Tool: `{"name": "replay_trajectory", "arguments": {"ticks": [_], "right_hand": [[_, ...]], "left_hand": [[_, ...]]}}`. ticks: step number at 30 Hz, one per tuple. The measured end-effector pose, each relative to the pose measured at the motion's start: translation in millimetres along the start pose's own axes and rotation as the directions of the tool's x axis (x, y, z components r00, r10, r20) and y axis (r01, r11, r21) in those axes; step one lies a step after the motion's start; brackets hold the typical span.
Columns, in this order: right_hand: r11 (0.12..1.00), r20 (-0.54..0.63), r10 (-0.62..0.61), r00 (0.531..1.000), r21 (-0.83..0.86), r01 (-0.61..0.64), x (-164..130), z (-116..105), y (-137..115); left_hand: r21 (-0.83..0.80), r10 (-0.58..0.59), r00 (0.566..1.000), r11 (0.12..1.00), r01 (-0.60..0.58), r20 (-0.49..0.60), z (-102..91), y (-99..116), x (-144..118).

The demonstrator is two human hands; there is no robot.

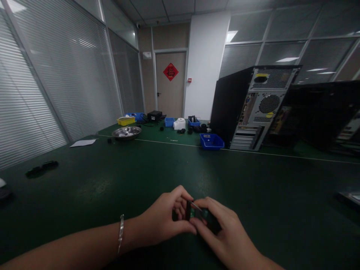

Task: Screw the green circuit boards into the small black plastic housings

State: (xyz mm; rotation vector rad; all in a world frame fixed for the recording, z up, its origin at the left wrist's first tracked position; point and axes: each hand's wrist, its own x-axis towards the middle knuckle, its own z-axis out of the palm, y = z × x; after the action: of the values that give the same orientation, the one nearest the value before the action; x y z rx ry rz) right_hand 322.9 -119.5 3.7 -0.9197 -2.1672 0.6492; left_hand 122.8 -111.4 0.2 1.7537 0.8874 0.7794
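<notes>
Both hands meet above the green tabletop at the bottom middle. My left hand (165,213), with a bracelet at the wrist, is closed around the edges of a small dark device with a green circuit board (192,213). In my right hand (222,225) is what looks like a screwdriver (208,216), with a dark handle and a thin metal shaft lying against the device. Fingers hide much of both things, and the tool's tip cannot be made out clearly.
A black computer tower (233,108) stands at the right, beside a blue bin (211,142). Farther back are a metal bowl (126,137), a yellow tray (126,121) and a white device (179,124). Dark parts (42,168) lie on the left of the table (135,172).
</notes>
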Motion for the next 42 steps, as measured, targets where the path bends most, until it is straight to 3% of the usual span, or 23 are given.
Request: {"name": "replay_trajectory", "arguments": {"ticks": [4, 7, 15, 29, 42], "right_hand": [[0.999, -0.014, -0.044, 0.999, -0.024, 0.043, -1, -2, 2], [0.996, 0.009, -0.059, 0.998, -0.066, 0.059, 0, -4, 1], [0.992, 0.014, -0.069, 0.998, -0.110, 0.070, -3, -3, 0], [0.997, 0.012, -0.074, 0.997, -0.028, 0.075, -4, -1, 6], [0.997, -0.045, -0.072, 0.996, 0.015, 0.073, -1, -3, 7]], "left_hand": [[-0.290, -0.010, 1.000, 0.957, 0.012, 0.008, 0.8, -2, 4], [-0.383, -0.017, 1.000, 0.923, 0.020, 0.011, 1.6, -2, 7], [-0.315, -0.069, 0.998, 0.947, 0.063, -0.009, 1.2, 1, 5], [-0.392, -0.056, 0.998, 0.919, 0.036, -0.041, -5.7, 1, 8], [-0.380, -0.028, 0.997, 0.924, 0.053, 0.070, -5.4, 7, 6]]}}
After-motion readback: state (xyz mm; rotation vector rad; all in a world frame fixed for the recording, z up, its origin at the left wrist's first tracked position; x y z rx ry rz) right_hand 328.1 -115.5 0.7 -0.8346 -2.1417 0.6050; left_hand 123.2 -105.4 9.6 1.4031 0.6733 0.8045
